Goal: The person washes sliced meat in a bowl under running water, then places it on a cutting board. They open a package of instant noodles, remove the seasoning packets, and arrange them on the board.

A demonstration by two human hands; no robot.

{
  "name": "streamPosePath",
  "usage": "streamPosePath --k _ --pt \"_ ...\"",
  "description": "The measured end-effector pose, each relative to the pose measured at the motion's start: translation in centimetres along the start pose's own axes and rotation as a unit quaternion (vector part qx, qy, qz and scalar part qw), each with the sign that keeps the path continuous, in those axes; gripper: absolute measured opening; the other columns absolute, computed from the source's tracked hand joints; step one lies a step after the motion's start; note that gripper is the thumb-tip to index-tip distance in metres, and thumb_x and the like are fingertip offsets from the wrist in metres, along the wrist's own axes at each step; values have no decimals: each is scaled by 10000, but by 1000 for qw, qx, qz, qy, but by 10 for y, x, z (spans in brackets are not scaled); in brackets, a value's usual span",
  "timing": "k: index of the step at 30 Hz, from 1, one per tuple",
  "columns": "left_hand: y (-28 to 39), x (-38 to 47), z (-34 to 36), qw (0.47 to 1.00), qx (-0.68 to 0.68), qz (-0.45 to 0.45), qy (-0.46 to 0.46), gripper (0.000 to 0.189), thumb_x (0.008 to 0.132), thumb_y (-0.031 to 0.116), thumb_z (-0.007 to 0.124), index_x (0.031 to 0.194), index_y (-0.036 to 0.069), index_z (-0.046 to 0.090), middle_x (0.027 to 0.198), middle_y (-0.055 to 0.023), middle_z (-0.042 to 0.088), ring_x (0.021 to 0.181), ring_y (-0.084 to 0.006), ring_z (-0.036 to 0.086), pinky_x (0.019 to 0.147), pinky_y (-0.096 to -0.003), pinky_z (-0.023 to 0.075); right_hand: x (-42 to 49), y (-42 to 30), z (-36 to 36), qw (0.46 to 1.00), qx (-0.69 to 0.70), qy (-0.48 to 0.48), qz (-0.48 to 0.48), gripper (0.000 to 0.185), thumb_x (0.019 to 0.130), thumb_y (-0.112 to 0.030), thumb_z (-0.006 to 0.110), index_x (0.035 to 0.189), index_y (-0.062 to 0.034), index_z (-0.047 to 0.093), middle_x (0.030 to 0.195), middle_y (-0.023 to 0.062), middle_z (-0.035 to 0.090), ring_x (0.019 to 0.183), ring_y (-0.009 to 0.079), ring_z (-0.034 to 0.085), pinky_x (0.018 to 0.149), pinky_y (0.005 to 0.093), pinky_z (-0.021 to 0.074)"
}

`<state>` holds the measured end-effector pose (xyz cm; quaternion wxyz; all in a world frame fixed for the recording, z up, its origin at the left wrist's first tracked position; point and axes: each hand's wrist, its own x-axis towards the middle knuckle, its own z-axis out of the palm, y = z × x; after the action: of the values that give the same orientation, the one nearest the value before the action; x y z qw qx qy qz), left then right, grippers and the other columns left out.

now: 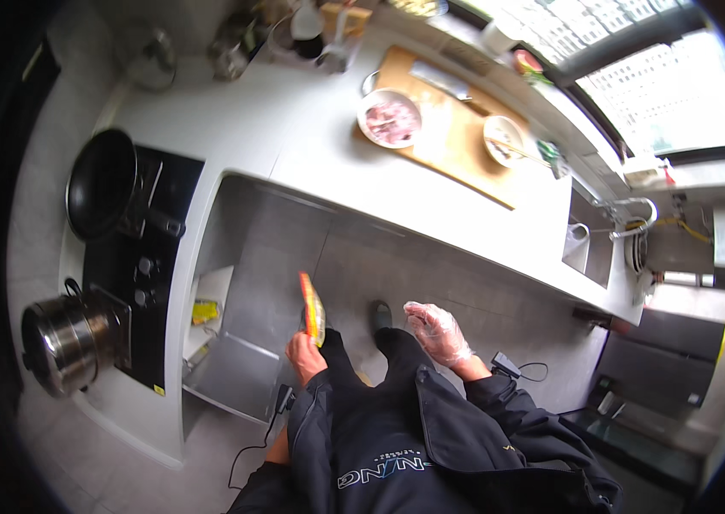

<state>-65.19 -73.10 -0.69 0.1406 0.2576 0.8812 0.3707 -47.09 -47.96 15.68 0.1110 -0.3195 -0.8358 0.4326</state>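
My bare left hand (306, 356) grips the lower end of a yellow and red plastic packet (312, 311), which stands nearly upright above my leg. My right hand (438, 333) wears a clear disposable glove and hangs over the floor beside my other leg. Its fingers are loosely bent and lie close together; the palm is hidden, and no object shows in it. To the left of the packet, a cabinet under the cooktop stands open with its grey door (234, 372) swung out. Another yellow packet (205, 312) lies inside.
A black frying pan (103, 184) and a steel pot (67, 347) sit on the gas cooktop (153, 257). Across the white counter (311, 154), a wooden cutting board (446, 167) bears a bowl of raw meat (391, 119), a smaller bowl (502, 141) with chopsticks, and a cleaver (439, 79).
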Motion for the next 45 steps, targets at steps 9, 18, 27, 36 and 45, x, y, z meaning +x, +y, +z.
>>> streamPosePath --k 9,18,27,36,45 --pt "313 83 -31 888 -212 274 -303 145 1036 44 643 1171 -10 647 1066 -183 730 1010 -391 707 953 -438 563 -2 -38 -208 970 -177 79 -149 705 755 -193 921 1393 -95 638 1266 142 687 1181 389 650 1012 494 531" --pt "536 87 85 789 -349 249 -439 194 1044 100 723 1184 -12 650 1007 -49 739 947 -100 669 861 -280 548 -28 24 -376 978 -111 92 -148 178 940 -189 790 1005 -28 755 846 152 705 744 345 688 701 444 550" --pt "621 76 198 741 -332 278 -514 196 1078 153 674 1098 -36 720 966 -74 749 914 -126 674 835 -302 550 -63 71 -479 970 196 81 123 249 1019 -200 760 1155 7 735 942 52 740 858 124 644 800 309 551" --pt "672 78 242 687 -282 398 -539 229 1068 202 677 1100 -14 748 936 -103 741 883 -205 693 828 -338 549 -60 78 -527 975 -207 38 71 236 984 -256 737 952 -26 694 859 203 692 832 447 662 716 497 521" --pt "667 87 237 699 -340 308 -549 213 1067 166 664 1057 -31 746 889 -107 762 815 -142 676 776 -322 554 -34 84 -508 950 -269 127 -92 128 897 -164 780 946 -67 713 825 129 654 772 370 658 672 475 515"
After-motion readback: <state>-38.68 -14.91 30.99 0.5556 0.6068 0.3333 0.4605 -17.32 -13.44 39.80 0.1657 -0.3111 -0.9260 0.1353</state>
